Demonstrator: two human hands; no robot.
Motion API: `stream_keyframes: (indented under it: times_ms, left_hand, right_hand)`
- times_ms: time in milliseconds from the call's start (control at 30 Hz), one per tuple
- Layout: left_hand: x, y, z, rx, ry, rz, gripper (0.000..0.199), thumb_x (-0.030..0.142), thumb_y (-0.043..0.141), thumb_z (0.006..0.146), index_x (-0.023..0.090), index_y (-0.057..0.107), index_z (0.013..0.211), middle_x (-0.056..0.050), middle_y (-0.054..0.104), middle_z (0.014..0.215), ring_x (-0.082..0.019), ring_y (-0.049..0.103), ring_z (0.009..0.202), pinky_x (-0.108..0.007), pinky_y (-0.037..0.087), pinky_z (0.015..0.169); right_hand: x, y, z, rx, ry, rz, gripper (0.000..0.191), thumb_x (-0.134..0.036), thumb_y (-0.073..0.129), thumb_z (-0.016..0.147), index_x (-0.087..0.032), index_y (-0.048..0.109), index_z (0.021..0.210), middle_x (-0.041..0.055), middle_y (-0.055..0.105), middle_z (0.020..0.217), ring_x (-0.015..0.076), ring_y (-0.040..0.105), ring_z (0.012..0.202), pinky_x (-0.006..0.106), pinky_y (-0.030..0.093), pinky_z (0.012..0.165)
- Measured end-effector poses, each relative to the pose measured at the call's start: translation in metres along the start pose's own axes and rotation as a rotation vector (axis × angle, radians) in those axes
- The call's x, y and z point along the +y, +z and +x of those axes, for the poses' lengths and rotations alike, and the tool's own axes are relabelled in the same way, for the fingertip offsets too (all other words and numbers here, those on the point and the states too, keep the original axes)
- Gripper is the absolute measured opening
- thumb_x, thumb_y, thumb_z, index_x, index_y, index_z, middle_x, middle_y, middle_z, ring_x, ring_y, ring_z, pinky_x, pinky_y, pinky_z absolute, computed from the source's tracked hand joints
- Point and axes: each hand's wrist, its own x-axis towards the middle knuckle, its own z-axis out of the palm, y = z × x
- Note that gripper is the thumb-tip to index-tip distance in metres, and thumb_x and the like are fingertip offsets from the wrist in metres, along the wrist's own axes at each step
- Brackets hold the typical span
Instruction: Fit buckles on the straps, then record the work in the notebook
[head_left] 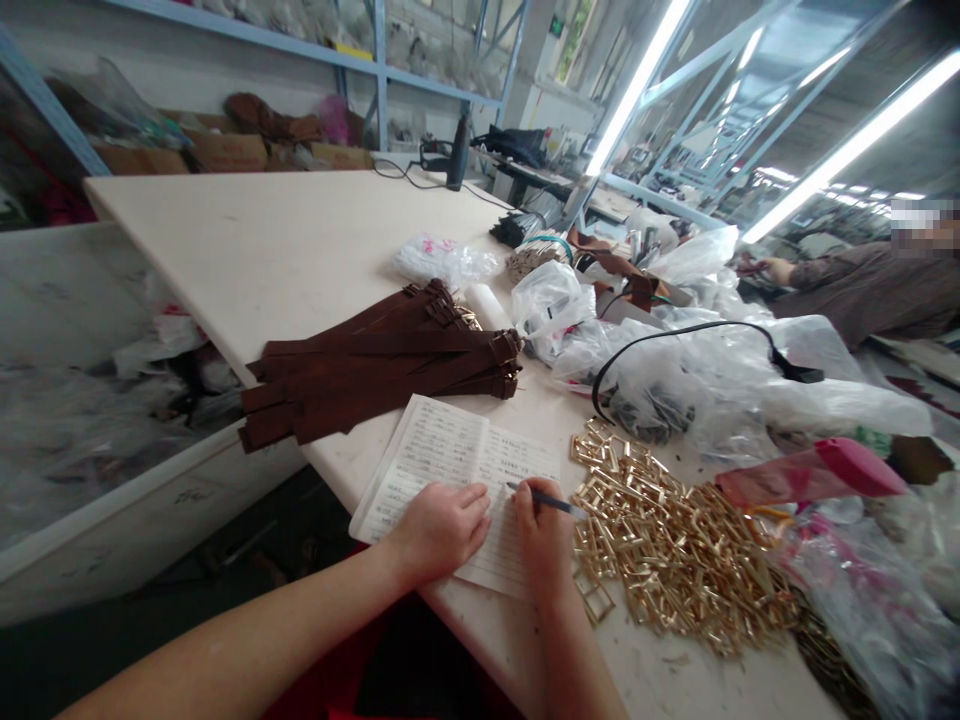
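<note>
Up close, the left hand (439, 530) sits open and relaxed on one open paper booklet (427, 465), just pinning it to the desk (225, 230). The right hand (544, 535) pinches one light, stiff pen (555, 503) near the tip. The booklet's floppy, so grab it by the edge. Beside it is a heap of gold buckles (675, 550), too many to count, then a stack of brown leather straps (375, 365), and one co-worker (870, 295) way off right.

Dark brown leather straps (375, 368), a heap of shiny gold buckles (675, 550), and a white booklet (427, 465) lined with black handwriting.
</note>
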Motion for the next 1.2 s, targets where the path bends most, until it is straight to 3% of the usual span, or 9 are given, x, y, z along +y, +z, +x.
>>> stream_keyframes:
  times_ms: [733, 1200]
  left_hand:
    - [-0.0001, -0.0004, 0.0005, 0.018, 0.013, -0.003, 0.028, 0.027, 0.04, 0.088, 0.014, 0.059, 0.104, -0.008, 0.063, 0.111, -0.022, 0.063, 0.079, -0.037, 0.049, 0.064]
    - [0.0011, -0.0033, 0.0009, 0.014, 0.006, -0.005, 0.028, 0.026, 0.039, 0.088, 0.015, 0.061, 0.102, -0.009, 0.063, 0.111, -0.021, 0.063, 0.078, -0.035, 0.05, 0.065]
  right_hand:
    - [-0.0048, -0.0017, 0.0003, -0.009, -0.074, -0.047, 0.023, -0.038, 0.042, 0.085, -0.019, 0.053, 0.079, 0.0001, 0.058, 0.065, 0.0144, 0.053, 0.055, 0.026, 0.042, 0.053]
    - [-0.0006, -0.0025, -0.0001, 0.032, -0.029, 0.029, 0.024, -0.039, 0.043, 0.085, -0.019, 0.054, 0.078, 0.0011, 0.059, 0.065, 0.0158, 0.055, 0.058, 0.027, 0.044, 0.055]
